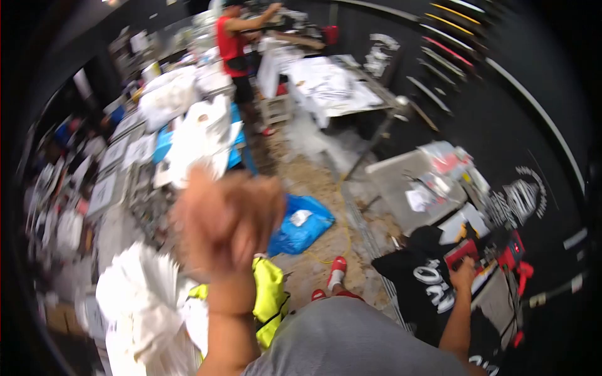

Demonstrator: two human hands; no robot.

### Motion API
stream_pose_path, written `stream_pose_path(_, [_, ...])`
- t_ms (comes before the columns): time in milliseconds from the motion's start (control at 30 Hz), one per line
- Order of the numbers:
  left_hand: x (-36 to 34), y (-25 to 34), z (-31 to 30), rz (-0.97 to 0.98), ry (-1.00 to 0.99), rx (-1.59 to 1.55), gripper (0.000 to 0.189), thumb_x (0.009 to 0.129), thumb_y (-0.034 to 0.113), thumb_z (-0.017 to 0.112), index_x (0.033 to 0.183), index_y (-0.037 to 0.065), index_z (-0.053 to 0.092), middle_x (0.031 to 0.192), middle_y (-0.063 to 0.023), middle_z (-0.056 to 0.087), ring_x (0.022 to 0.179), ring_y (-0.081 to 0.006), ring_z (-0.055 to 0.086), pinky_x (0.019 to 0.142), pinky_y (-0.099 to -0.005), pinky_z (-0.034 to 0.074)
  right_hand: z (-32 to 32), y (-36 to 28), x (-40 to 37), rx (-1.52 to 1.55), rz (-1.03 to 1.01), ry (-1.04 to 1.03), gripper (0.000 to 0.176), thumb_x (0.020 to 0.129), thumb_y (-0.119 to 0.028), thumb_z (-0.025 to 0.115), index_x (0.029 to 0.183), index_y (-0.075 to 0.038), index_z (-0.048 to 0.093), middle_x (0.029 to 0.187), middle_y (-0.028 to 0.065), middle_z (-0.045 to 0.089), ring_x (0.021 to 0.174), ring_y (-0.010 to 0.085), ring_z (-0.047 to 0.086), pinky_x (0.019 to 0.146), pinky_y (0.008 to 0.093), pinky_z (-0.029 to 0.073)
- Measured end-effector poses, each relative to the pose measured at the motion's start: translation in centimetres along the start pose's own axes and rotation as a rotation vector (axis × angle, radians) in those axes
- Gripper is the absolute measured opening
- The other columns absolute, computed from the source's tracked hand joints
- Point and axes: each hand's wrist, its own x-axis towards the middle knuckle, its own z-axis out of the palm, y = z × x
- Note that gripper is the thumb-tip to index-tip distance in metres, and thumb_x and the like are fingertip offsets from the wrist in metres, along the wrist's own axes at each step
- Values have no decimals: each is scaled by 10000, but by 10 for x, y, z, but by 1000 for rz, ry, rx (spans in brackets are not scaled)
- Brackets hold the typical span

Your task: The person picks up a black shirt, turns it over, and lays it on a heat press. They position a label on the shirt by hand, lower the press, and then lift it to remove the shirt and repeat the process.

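Note:
My left hand (229,219) is raised in front of me, smeared by motion, so its fingers do not show clearly. Behind it lie a blue plastic bag (310,219) on the floor and a pile of white cloth (141,301) beside a neon yellow cloth (269,288). Low on the right, my right hand (463,274) is closed on the lower edge of a flat red rectangular object (461,252), whose kind I cannot make out. Under and beside that hand spreads a black T-shirt (429,282) with white lettering. Just right of it is a red tool (511,250).
A co-worker in a red top (233,47) stands at the back by a table with white garments (326,84). A grey table (401,182) is at right. A yellow cord (346,232) crosses the stained floor. Cluttered work surfaces run along the left.

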Motion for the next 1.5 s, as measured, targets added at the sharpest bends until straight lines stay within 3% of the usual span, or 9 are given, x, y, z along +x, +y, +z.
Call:
stream_pose_path(33, [17,-16,-9,-36,-8,-245,325,1052,425,411,894,146,464,563,48,377,494,-94,340,608,-288,359,-3,-3,0,31,20,-31,678,670,-211,839,1221,-55,476,1257,204,520,1255,409,479,1024,503,418])
stream_pose_path(100, [19,-44,-33,-120,95,-424,272,1059,361,405,908,140,456,620,32,426,552,-107,380,619,-293,361,-22,-19,-3,-12,76,-111,663,674,-151,831,1217,-54,465,1279,195,507,1232,417,501,997,509,436])
stream_pose_path(167, [20,-51,-41,-156,103,-430,278,1082,306,341,903,147,484,618,57,424,559,-83,391,680,-299,408,-40,-41,-7,-5,171,-149,661,669,-91,817,1215,-62,444,1289,191,500,1143,480,545,962,523,464])
stream_pose_path(267, [20,-57,-48,-183,142,-504,279,1072,297,367,869,133,464,625,17,431,550,-112,380,610,-296,373,-26,-26,-4,-10,136,-160,665,674,-77,807,1234,-67,448,1308,188,496,1130,504,547,961,524,466])
stream_pose_path(667, [19,-57,-52,-202,119,-567,305,1079,312,328,850,148,445,623,24,414,571,-109,396,650,-311,403,-30,-30,-7,20,83,-111,675,681,-71,793,1263,-60,451,1323,196,497,1141,492,550,976,512,460])
stream_pose_path(1233, [20,-56,-54,-190,151,-618,306,1079,310,339,848,146,455,605,41,404,552,-94,394,653,-302,414,-39,-41,-10,1,167,-172,688,703,-55,779,1298,-77,432,1351,171,484,1159,494,545,982,526,458])
stream_pose_path(1500, [17,-52,-71,-183,30,-741,471,1080,472,244,894,142,524,484,66,367,389,-70,307,532,-274,356,-20,-20,-4,-12,90,-136,677,695,-69,788,1269,-59,429,1317,192,491,1141,499,552,962,536,465])
